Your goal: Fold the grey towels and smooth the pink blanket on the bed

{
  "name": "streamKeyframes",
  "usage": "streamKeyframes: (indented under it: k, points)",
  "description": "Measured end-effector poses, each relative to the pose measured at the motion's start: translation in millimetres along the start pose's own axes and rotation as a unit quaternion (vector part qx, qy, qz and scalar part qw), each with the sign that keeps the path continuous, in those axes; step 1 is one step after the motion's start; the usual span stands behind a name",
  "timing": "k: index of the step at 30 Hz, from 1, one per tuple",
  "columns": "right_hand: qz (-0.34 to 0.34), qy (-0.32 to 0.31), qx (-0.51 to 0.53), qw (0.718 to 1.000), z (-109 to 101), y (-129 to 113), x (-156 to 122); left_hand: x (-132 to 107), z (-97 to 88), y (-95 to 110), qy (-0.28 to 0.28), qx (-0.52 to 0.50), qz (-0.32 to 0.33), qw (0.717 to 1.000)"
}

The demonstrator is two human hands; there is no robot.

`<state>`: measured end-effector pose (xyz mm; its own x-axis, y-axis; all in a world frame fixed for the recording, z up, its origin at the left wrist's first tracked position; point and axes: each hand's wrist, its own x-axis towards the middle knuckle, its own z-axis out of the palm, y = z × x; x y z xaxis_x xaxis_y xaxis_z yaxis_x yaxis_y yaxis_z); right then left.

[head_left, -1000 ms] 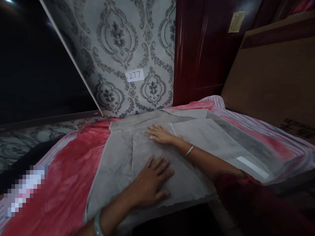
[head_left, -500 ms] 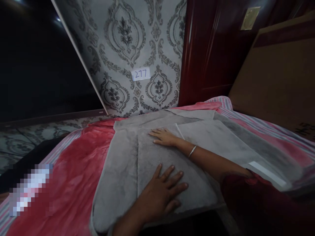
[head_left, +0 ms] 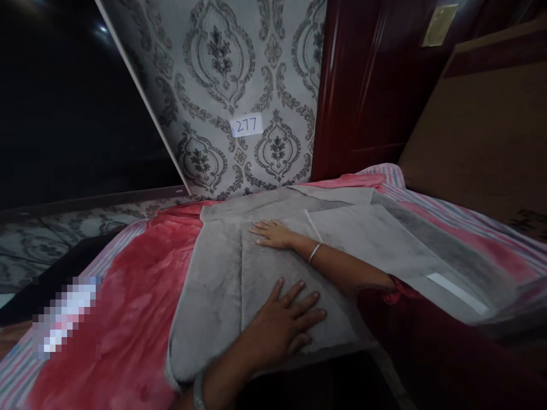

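Note:
A grey plush cloth (head_left: 209, 285) lies spread out with folded-over panels, a lengthwise seam and a white strip (head_left: 457, 293) on its right part. My left hand (head_left: 284, 322) rests palm down on the near middle panel, its fingers spread. Farther up the same panel, my right hand (head_left: 273, 233) lies flat with fingers stretched out to the left. Both palms touch the cloth and neither hand grips anything. A silver bracelet (head_left: 315, 252) circles the right wrist. What kind of article the cloth is, I cannot tell.
Under the cloth are a red blanket (head_left: 115, 319) and a striped sheet (head_left: 444, 210). A large dark screen (head_left: 77, 114) stands at the left. Patterned wallpaper with a "277" label (head_left: 247, 124) is behind. A cardboard box (head_left: 482, 131) stands at the right by a dark red door (head_left: 359, 85).
My right hand has slid slightly left over the cloth, and its forearm has swung left. My left hand stays spread in nearly the same place. The view has shifted a little.

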<state>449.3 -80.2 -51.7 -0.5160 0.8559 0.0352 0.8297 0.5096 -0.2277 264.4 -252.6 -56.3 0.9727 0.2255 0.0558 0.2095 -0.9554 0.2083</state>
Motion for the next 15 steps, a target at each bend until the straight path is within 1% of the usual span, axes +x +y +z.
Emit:
streamKeyframes:
  k: [3,5,6,8,10,11,12,13,15]
  points:
    - [0.021,-0.006,-0.005,1.0,-7,-10,-3,-8,-6.3,13,-0.015,-0.058,0.017,0.998]
    - [0.023,-0.006,-0.006,1.0,-8,-23,-11,-17,-12.5,21,-0.003,-0.112,0.027,0.993]
    - [0.008,-0.003,-0.008,1.0,-5,-33,-18,-22,-16.0,23,0.023,-0.136,0.019,0.99]
    - [-0.049,-0.005,-0.011,0.999,4,-56,-40,-30,-24.1,18,0.109,-0.165,-0.019,0.98]
    - [-0.121,-0.013,-0.006,0.993,17,-83,-72,-32,-33.4,0,0.2,-0.165,-0.066,0.963]
    - [-0.15,-0.011,0.004,0.989,24,-98,-91,-30,-38.1,-12,0.228,-0.161,-0.084,0.957]
    - [-0.177,-0.005,0.017,0.984,30,-112,-110,-26,-42.6,-27,0.238,-0.157,-0.103,0.953]
    - [-0.202,0.002,0.03,0.979,34,-124,-129,-19,-46.4,-41,0.236,-0.152,-0.116,0.953]
    - [-0.237,0.011,0.062,0.969,36,-143,-160,0,-51.7,-68,0.211,-0.131,-0.141,0.958]
